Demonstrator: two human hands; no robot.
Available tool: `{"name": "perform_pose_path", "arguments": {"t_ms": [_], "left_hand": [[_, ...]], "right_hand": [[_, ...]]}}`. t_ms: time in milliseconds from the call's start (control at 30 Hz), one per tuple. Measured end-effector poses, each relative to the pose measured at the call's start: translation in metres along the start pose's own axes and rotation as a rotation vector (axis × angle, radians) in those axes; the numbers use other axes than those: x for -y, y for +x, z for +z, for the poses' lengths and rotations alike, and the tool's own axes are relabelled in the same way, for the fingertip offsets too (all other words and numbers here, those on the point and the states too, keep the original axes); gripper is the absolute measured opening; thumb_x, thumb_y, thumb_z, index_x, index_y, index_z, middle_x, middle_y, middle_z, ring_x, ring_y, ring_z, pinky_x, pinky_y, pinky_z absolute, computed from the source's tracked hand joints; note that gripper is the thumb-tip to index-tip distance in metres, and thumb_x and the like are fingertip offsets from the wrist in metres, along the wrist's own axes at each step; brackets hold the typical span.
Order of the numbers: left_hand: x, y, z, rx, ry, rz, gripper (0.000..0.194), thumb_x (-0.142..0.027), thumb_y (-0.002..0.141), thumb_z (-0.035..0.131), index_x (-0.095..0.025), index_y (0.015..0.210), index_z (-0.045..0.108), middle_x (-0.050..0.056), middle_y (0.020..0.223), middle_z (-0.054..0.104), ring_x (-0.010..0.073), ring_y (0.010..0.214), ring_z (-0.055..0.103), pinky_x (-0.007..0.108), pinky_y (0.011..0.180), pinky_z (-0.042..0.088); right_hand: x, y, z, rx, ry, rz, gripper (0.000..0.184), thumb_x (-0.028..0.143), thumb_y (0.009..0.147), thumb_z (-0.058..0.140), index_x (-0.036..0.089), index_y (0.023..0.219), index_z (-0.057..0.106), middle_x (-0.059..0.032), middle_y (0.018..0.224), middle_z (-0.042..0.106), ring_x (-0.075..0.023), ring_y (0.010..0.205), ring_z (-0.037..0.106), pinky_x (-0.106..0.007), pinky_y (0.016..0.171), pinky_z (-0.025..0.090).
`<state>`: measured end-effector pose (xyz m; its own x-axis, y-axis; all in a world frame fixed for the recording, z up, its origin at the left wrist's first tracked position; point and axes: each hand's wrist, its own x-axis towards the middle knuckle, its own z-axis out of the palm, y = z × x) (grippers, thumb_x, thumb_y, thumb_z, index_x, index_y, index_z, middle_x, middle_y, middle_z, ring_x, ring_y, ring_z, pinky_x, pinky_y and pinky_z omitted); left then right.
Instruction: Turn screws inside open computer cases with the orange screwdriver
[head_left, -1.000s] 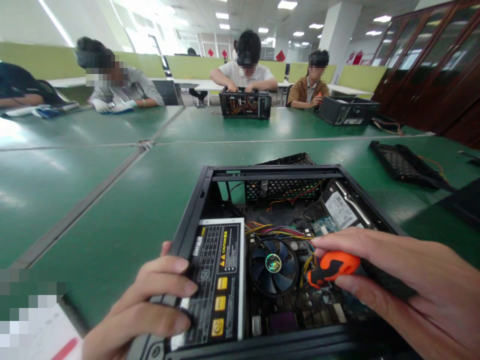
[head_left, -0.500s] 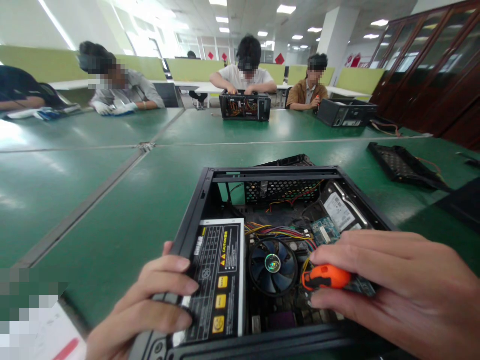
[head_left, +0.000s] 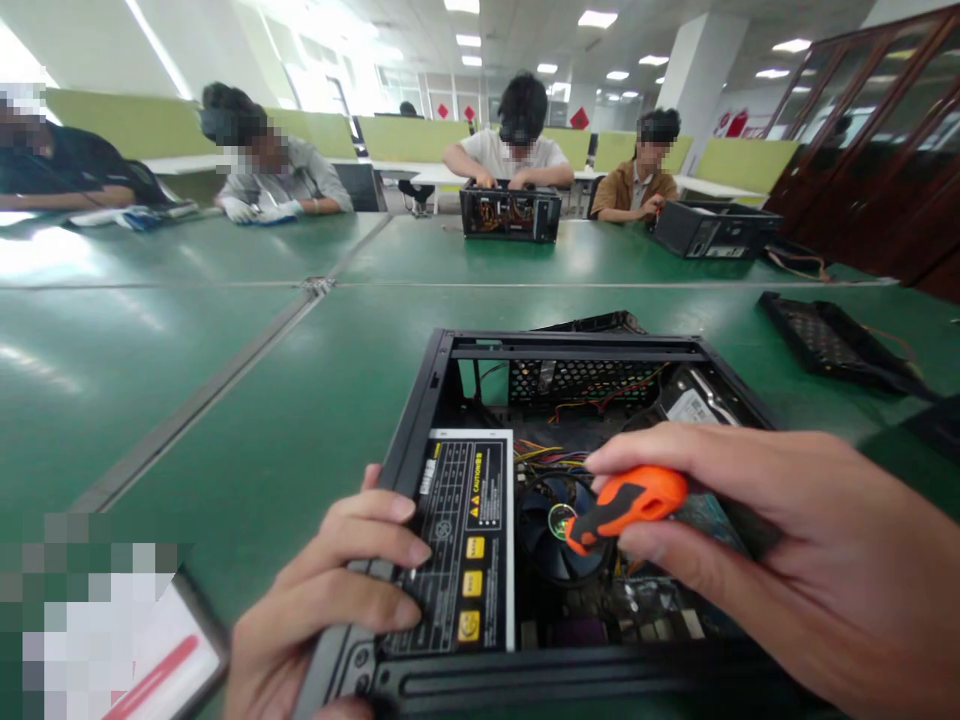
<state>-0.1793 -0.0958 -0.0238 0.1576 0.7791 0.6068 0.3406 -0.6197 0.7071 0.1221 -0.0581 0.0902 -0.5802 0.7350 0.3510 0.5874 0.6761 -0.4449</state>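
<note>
An open black computer case (head_left: 409,420) lies on the green table in front of me. My left hand (head_left: 337,580) grips its left side, fingertips over the edge against the labelled power supply (head_left: 457,540). Above the inside of the case, my right hand (head_left: 765,540) pinches an orange and black screwdriver (head_left: 630,500) by its handle. The handle's narrow end points down and left over the cooling fan (head_left: 551,555); the shaft cannot be made out. Coloured cables (head_left: 547,455) run behind the fan. A hard drive (head_left: 694,405) sits at the back right, partly covered by my right hand.
A black panel (head_left: 836,345) lies at the right on the green table (head_left: 247,400). White paper (head_left: 157,650) with a red mark is at lower left. Several people sit across the table, two with computer cases (head_left: 510,212), (head_left: 712,230) before them. A wooden cabinet (head_left: 892,150) stands at far right.
My right hand has lifted the screwdriver from the circuit board area, and its handle now tilts over the fan. My left hand keeps its hold on the case. The whole view has shifted slightly.
</note>
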Motion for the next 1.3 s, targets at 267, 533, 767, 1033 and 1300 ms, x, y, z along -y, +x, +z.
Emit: {"name": "perform_pose_path", "arguments": {"t_ms": [267, 533, 767, 1033, 1300], "left_hand": [[0.002, -0.003, 0.000, 0.018, -0.022, 0.010, 0.027, -0.052, 0.077, 0.061, -0.029, 0.088, 0.068, 0.003, 0.095, 0.068, 0.0306, 0.108, 0.056, 0.060, 0.117, 0.020], [0.004, -0.002, -0.001, 0.013, -0.018, 0.017, 0.028, -0.054, 0.075, 0.061, -0.028, 0.087, 0.068, 0.003, 0.095, 0.068, 0.0301, 0.108, 0.056, 0.059, 0.117, 0.022], [0.002, 0.000, 0.000, 0.037, -0.013, 0.025, 0.025, -0.050, 0.077, 0.060, -0.030, 0.090, 0.068, 0.002, 0.097, 0.068, 0.0293, 0.110, 0.055, 0.056, 0.119, 0.019], [-0.001, 0.001, 0.002, 0.007, -0.014, 0.012, 0.028, -0.054, 0.077, 0.061, -0.030, 0.087, 0.069, 0.003, 0.097, 0.068, 0.0309, 0.110, 0.055, 0.058, 0.115, 0.027], [-0.001, 0.003, 0.000, 0.014, -0.006, 0.037, 0.027, -0.052, 0.075, 0.061, -0.029, 0.087, 0.069, 0.004, 0.095, 0.068, 0.0302, 0.106, 0.057, 0.058, 0.113, 0.030]], "right_hand": [[0.002, 0.009, 0.017, 0.135, 0.092, -0.001, 0.026, 0.018, 0.093, 0.057, 0.025, 0.118, 0.060, 0.0016, 0.112, 0.071, -0.0116, 0.099, 0.067, -0.019, 0.087, 0.052], [0.004, 0.016, 0.020, 0.179, 0.075, -0.065, 0.022, 0.022, 0.093, 0.057, 0.020, 0.115, 0.063, -0.0033, 0.104, 0.070, -0.0156, 0.093, 0.067, -0.025, 0.083, 0.054], [0.013, 0.023, 0.012, 0.239, 0.086, -0.127, 0.034, 0.009, 0.092, 0.049, 0.021, 0.123, 0.058, -0.0037, 0.123, 0.064, -0.0147, 0.110, 0.060, -0.025, 0.096, 0.049], [-0.011, 0.037, 0.006, -0.033, -0.040, -0.006, 0.030, 0.019, 0.091, 0.059, 0.023, 0.120, 0.060, -0.0042, 0.115, 0.069, -0.0201, 0.102, 0.065, -0.033, 0.088, 0.053], [-0.021, 0.049, 0.022, -0.004, -0.095, -0.098, 0.032, 0.012, 0.092, 0.052, 0.017, 0.123, 0.057, -0.0082, 0.118, 0.067, -0.0213, 0.107, 0.063, -0.036, 0.094, 0.051]]}}
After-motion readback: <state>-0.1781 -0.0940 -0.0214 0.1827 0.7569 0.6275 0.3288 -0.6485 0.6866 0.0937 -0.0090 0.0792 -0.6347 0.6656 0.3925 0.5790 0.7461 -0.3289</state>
